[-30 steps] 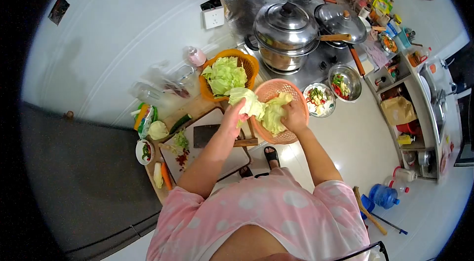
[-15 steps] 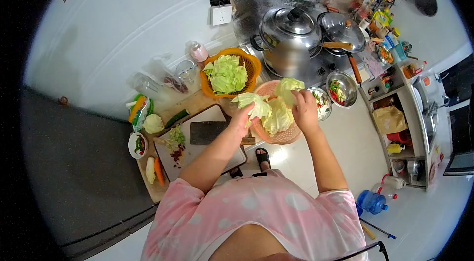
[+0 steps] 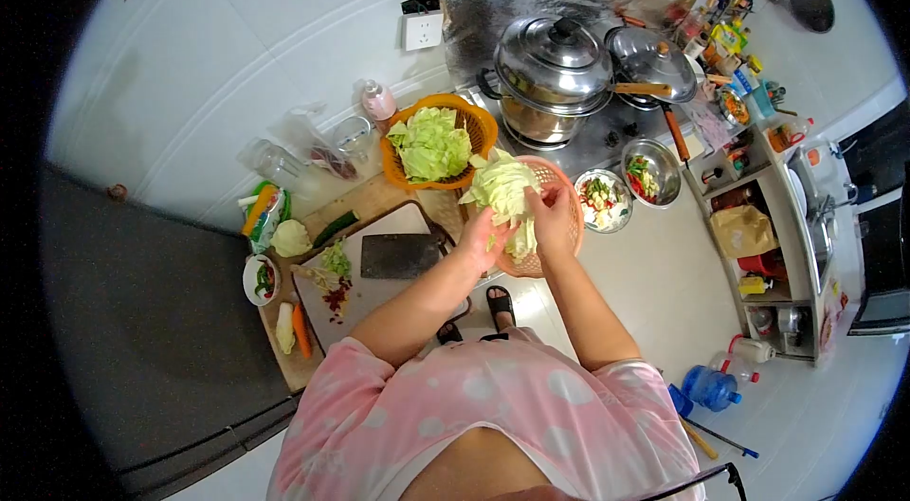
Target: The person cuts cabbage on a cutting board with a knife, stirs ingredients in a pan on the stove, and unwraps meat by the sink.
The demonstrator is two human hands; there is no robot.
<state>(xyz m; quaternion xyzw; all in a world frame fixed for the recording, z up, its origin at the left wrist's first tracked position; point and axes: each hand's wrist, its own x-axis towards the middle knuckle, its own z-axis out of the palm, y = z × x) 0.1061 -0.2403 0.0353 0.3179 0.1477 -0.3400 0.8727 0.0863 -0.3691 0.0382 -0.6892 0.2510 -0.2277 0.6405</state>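
Observation:
Above a pink colander (image 3: 557,178), my left hand (image 3: 481,240) holds up a pale green piece of cabbage (image 3: 502,183) from below. The fingers of my right hand (image 3: 553,221) are bent against the cabbage's right edge, their tips partly hidden. More cabbage leaves (image 3: 520,245) show between my hands, over the colander. Just beyond my left hand, an orange basket (image 3: 485,127) holds torn cabbage leaves (image 3: 431,143). A cleaver (image 3: 393,256) lies on the white cutting board (image 3: 365,297) to the left of my left forearm.
A lidded steel pot (image 3: 555,65) and a lidded pan (image 3: 654,65) stand on the stove. Two metal bowls of chopped vegetables, one plate-like (image 3: 605,200) and one deeper (image 3: 654,172), sit right of the colander. A carrot (image 3: 301,330) and a white bowl (image 3: 261,280) are at left.
My right hand has moved left, toward my left hand. The cabbage pieces, apart before, are now gathered together between both hands. The view has shifted slightly.

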